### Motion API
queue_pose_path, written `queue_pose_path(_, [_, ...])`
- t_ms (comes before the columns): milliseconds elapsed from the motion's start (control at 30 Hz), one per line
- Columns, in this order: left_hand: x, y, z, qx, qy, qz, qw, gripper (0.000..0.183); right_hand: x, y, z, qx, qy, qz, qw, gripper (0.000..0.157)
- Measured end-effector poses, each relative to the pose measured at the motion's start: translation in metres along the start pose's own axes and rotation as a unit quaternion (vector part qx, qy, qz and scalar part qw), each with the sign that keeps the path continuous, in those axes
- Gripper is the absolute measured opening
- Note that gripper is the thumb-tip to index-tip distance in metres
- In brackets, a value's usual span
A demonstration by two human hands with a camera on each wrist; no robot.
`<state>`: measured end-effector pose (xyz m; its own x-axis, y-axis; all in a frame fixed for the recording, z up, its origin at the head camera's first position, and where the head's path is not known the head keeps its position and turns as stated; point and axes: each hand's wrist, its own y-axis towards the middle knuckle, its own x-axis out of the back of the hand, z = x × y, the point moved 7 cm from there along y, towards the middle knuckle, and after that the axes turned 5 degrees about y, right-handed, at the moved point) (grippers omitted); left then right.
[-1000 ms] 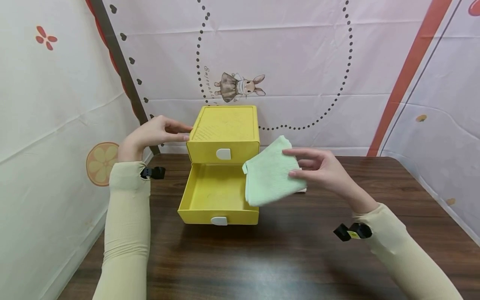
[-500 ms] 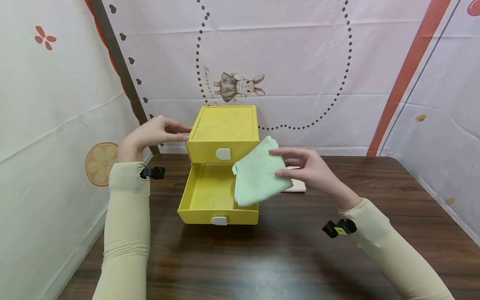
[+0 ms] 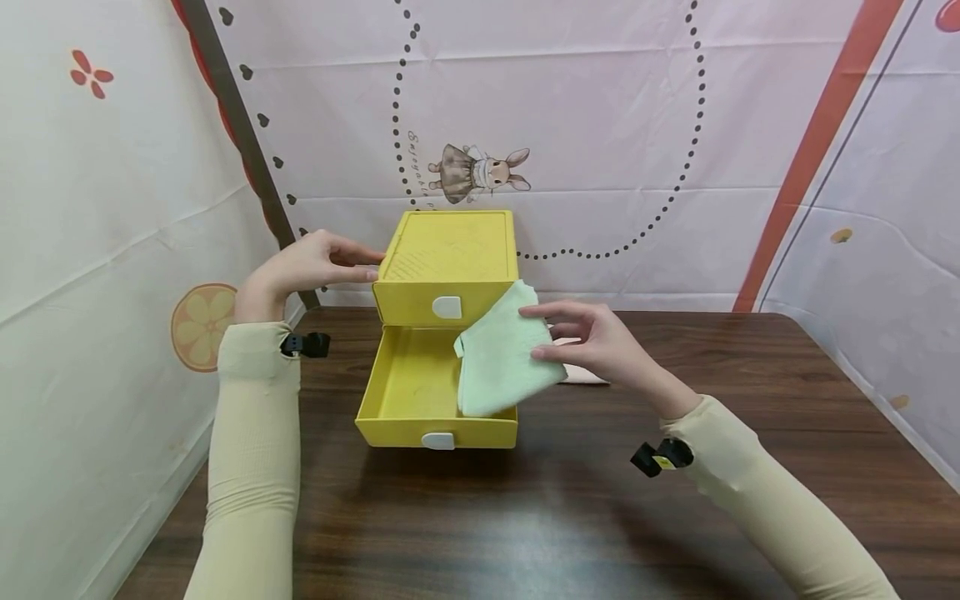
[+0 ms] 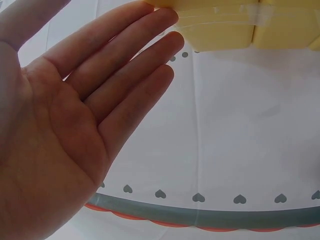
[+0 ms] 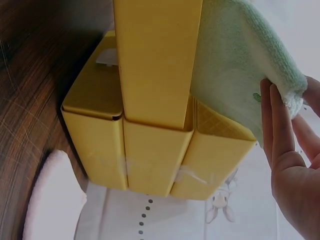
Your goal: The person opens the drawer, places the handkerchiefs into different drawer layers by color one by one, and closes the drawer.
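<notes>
A yellow drawer cabinet (image 3: pixel 450 250) stands on the table, one drawer (image 3: pixel 412 383) pulled out below its top one. My left hand (image 3: pixel 311 262) touches the cabinet's upper left side; in the left wrist view that hand's fingers (image 4: pixel 135 95) are extended, their tips at the yellow wall. My right hand (image 3: pixel 596 342) pinches a folded, light green towel (image 3: pixel 502 358) at its right edge. The towel hangs tilted over the right part of the pulled-out drawer and hides that part. In the right wrist view, thumb and fingers hold the folded edge of the towel (image 5: pixel 235 65).
A pale pink folded cloth (image 3: pixel 585 375) lies on the brown wooden table (image 3: pixel 480 517), to the right of the cabinet and partly behind my right hand. A printed fabric backdrop (image 3: pixel 600 125) rises behind the table, with more fabric on both sides.
My right hand has moved left with the green towel, bringing it from the drawer's right edge to over the drawer. More of the pink cloth shows. The left hand has stayed put.
</notes>
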<state>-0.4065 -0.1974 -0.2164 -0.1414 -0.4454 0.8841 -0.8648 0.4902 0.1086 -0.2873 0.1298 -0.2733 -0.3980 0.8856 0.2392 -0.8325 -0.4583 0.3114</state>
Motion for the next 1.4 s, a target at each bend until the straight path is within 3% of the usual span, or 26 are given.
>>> queue_pose_path(633, [0.0, 0.0, 0.001, -0.001, 0.002, 0.001, 1.0, 0.045, -0.015, 0.007, 0.009, -0.025, -0.091, -0.02, 0.995, 0.046])
queue_pose_path(833, [0.0, -0.001, -0.001, -0.005, 0.001, -0.001, 1.0, 0.045, -0.019, 0.01, 0.007, -0.058, -0.125, -0.024, 0.99, 0.045])
queue_pose_path(1067, [0.0, -0.001, -0.001, -0.004, 0.003, 0.0, 1.0, 0.045, -0.025, 0.012, 0.002, -0.096, -0.153, -0.015, 0.983, 0.046])
queue_pose_path(1400, [0.0, 0.0, -0.001, -0.003, 0.003, -0.001, 1.0, 0.045, -0.029, 0.017, 0.004, -0.114, -0.202, 0.013, 0.973, 0.045])
